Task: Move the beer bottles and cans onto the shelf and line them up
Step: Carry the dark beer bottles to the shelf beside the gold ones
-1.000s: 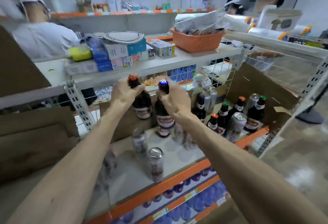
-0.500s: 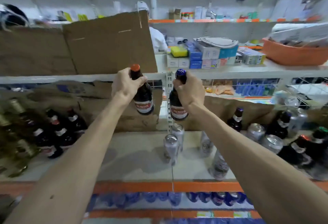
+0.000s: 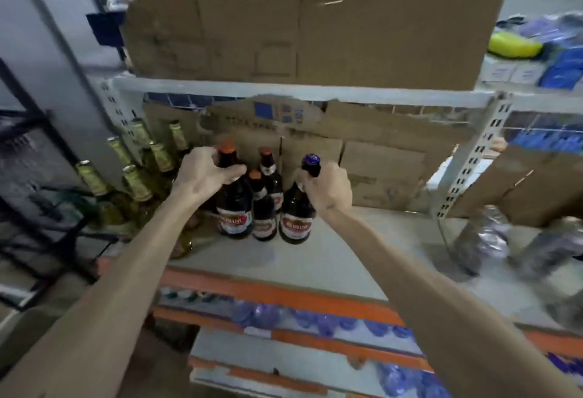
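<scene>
Lowered to the centre-frame shelf [image 3: 347,255], the upright orange-capped bottle [image 3: 234,208] and blue-capped bottle [image 3: 296,211] remain neck-gripped by left hand [image 3: 205,173] and right hand [image 3: 329,191].

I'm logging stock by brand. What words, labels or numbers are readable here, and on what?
Nothing reads clearly.
Red label on the orange-capped bottle in the left hand: blurred.
Red label on the blue-capped bottle in the right hand: blurred.
Blue print on the cardboard: blurred.
</scene>
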Motion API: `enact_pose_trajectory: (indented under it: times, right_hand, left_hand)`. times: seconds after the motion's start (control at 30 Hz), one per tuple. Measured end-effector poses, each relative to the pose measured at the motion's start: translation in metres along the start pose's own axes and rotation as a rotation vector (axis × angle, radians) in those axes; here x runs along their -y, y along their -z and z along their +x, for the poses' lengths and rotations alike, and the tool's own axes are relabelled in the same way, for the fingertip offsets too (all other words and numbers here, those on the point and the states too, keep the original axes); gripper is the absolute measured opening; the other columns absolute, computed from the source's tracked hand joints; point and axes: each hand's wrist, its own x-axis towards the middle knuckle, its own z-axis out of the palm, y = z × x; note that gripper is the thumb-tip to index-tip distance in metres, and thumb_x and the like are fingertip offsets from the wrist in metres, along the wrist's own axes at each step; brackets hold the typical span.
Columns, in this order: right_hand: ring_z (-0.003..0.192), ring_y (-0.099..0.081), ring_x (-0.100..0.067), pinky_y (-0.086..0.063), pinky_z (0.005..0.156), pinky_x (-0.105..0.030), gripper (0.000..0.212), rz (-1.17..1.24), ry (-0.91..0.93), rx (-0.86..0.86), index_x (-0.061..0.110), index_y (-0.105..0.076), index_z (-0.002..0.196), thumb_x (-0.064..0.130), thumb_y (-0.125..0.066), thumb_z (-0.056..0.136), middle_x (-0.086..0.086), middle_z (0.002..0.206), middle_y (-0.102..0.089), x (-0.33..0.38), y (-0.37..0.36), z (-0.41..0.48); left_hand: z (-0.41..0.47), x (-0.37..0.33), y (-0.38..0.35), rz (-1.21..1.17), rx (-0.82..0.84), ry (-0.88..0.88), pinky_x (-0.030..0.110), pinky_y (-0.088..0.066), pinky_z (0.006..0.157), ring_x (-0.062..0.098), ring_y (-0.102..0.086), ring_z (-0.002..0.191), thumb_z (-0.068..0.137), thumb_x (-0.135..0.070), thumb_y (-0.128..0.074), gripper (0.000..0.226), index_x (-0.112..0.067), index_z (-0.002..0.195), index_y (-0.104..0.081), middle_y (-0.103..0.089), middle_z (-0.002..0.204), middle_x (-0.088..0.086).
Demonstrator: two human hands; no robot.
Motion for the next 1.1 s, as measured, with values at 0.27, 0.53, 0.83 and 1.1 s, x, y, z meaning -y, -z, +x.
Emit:
enact_pose_trajectory:
  times: [0.27,0.53,0.83,1.1]
  right_hand:
    - [0.072,-0.061,-0.028,-0.041,0.057,-0.030,0.023,-0.106,-0.023,0.105,0.011,-0.065,0.085,0.032,-0.060,0.091,-0.007,0.076,-0.065,0.025,-0.081,-0.021]
    - [0.081,-0.062,-0.031,-0.048,0.065,-0.036,0.020,-0.132,-0.037,0.067,0.014,-0.060,0.100,0.030,-0.061,0.089,-0.008,0.088,-0.067,0.029,-0.103,-0.032]
    - [0.082,-0.064,-0.027,-0.051,0.069,-0.035,0.026,-0.125,-0.052,0.034,0.013,-0.060,0.106,0.035,-0.061,0.091,-0.005,0.089,-0.071,0.028,-0.123,-0.044]
    - [0.085,-0.065,-0.026,-0.052,0.070,-0.037,0.029,-0.068,-0.077,0.031,0.015,-0.058,0.109,0.037,-0.062,0.091,-0.004,0.092,-0.071,0.020,-0.135,-0.054]
  left_hand:
    - [0.021,0.078,0.015,-0.015,0.169,-0.039,0.039,-0.056,0.075,0.016,-0.071,0.069,0.080,-0.020,-0.078,0.017,-0.005,0.079,-0.073,-0.074,0.071,0.004]
    - [0.027,0.112,0.011,-0.042,0.225,0.029,0.022,-0.045,0.064,0.009,-0.068,0.067,0.078,-0.024,-0.078,0.017,-0.010,0.076,-0.068,-0.072,0.069,0.000]
    - [0.029,0.137,-0.004,-0.041,0.249,0.001,0.034,-0.056,0.074,0.013,-0.070,0.075,0.079,-0.027,-0.078,0.018,-0.012,0.080,-0.068,-0.073,0.075,0.000]
    - [0.023,0.146,-0.006,-0.089,0.275,-0.058,0.026,-0.048,0.066,0.009,-0.067,0.077,0.079,-0.030,-0.079,0.017,-0.020,0.080,-0.065,-0.071,0.078,-0.005]
